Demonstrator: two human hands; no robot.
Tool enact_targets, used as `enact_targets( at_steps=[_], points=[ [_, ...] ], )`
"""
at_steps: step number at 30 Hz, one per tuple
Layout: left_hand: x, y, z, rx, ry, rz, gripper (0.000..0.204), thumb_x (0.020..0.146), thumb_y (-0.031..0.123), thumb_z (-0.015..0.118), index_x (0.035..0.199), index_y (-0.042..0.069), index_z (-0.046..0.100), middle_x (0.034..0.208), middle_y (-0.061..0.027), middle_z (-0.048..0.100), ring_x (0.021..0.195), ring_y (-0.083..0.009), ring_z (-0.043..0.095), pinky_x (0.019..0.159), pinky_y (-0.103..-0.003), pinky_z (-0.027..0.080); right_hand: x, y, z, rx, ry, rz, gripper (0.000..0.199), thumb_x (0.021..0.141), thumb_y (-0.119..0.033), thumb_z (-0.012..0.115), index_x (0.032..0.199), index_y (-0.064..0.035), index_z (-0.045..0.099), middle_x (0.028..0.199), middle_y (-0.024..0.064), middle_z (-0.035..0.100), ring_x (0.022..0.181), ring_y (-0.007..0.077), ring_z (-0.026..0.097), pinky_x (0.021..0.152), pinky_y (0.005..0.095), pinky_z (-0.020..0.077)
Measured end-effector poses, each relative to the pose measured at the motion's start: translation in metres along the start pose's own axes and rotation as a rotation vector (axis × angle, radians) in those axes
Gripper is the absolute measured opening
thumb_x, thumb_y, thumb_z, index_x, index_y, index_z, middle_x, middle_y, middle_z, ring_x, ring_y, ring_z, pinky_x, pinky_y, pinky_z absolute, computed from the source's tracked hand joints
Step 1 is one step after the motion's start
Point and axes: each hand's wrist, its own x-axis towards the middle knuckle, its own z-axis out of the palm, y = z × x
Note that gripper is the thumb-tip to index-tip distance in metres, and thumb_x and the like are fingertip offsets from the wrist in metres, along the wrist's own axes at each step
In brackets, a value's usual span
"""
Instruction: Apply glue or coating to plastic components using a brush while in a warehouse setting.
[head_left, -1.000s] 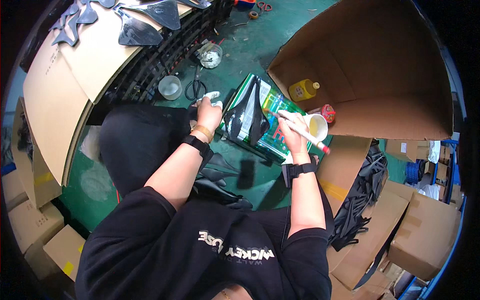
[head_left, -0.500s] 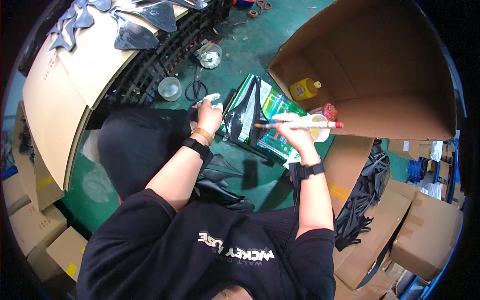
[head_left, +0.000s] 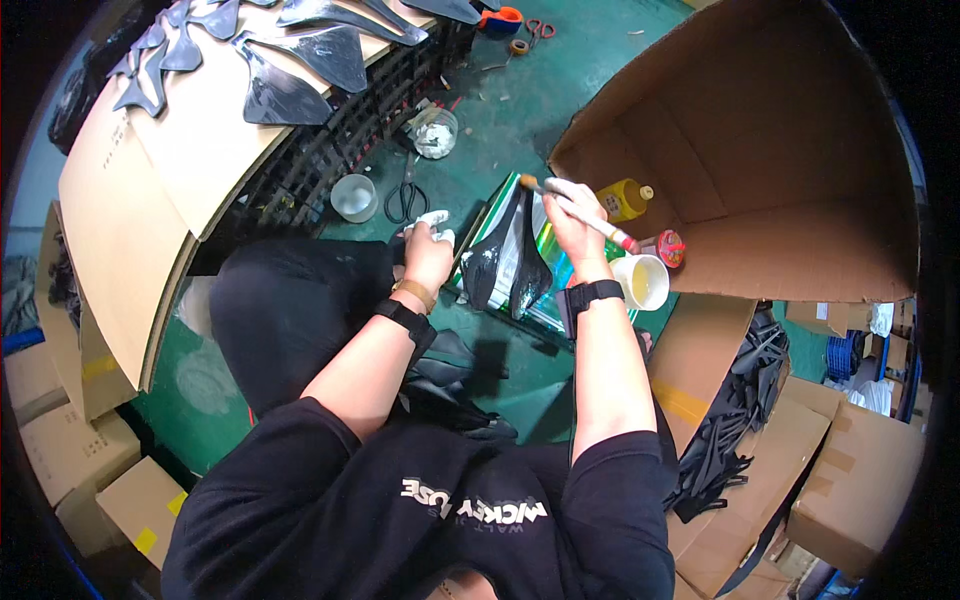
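Observation:
A paintbrush (head_left: pixel 585 215) with a pale handle and brown bristles is gripped in my right hand (head_left: pixel 575 225), its tip above the far end of a black V-shaped piece (head_left: pixel 530 275). Glossy wet-looking patches cover the wide near ends of that piece. It lies on a shiny green and white box (head_left: pixel 552 308). My left hand (head_left: pixel 428 262) is beside the box's left edge, fingers curled and white coverings on some fingertips; what they hold, if anything, is hidden. Near my right wrist stands a white cup (head_left: pixel 642 283) with pale yellowish liquid.
A large open carton (head_left: pixel 740 150) stands at the right, beside a yellow bottle (head_left: pixel 624 200) and a red-topped container (head_left: pixel 668 248). Black scissors (head_left: pixel 406 203), a clear cup (head_left: pixel 354 198) and a tub of white stuff (head_left: pixel 434 133) sit far left. Black pieces (head_left: pixel 285 95) lie on cardboard.
My right hand has carried the brush away from me, from the near part of the black piece to its far end. The whole view has shifted slightly; my left hand stays beside the box.

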Motion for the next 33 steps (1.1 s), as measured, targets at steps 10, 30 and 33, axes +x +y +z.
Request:
enact_targets(
  at_steps=[10,30,33],
  points=[
    [0.004,-0.01,0.001,-0.141,-0.044,0.018,0.035,0.08,-0.006,0.051,0.114,-0.001,0.058,0.108,-0.0111,0.063,0.099,-0.0188,0.059,0.087,-0.029,0.046,-0.018,-0.061,-0.01,-0.004,-0.338,0.141,0.022,0.076,-0.02,0.065,0.094,-0.0086,0.07,0.088,0.0122,0.067,0.083,0.0282,0.065,0.074,0.0349,0.0516],
    [-0.008,-0.012,-0.008,0.063,-0.111,0.126,0.029,0.079,0.008,0.064,0.107,-0.001,0.061,0.098,-0.0153,0.066,0.091,-0.0242,0.065,0.082,-0.032,0.049,-0.132,-0.082,-0.133,0.157,-0.141,0.43,0.016,0.08,-0.007,0.067,0.095,-0.0026,0.069,0.089,0.0101,0.067,0.083,0.0208,0.063,0.075,0.0306,0.0501],
    [-0.022,0.013,-0.008,0.432,-0.183,0.158,0.035,0.078,0.019,0.068,0.108,0.002,0.062,0.105,-0.0188,0.063,0.095,-0.0312,0.063,0.084,-0.038,0.049,-0.141,-0.078,-0.13,0.061,-0.148,0.323,0.016,0.08,-0.01,0.068,0.095,-0.0029,0.069,0.089,0.0096,0.067,0.084,0.0213,0.063,0.076,0.0312,0.0501]
  ],
)
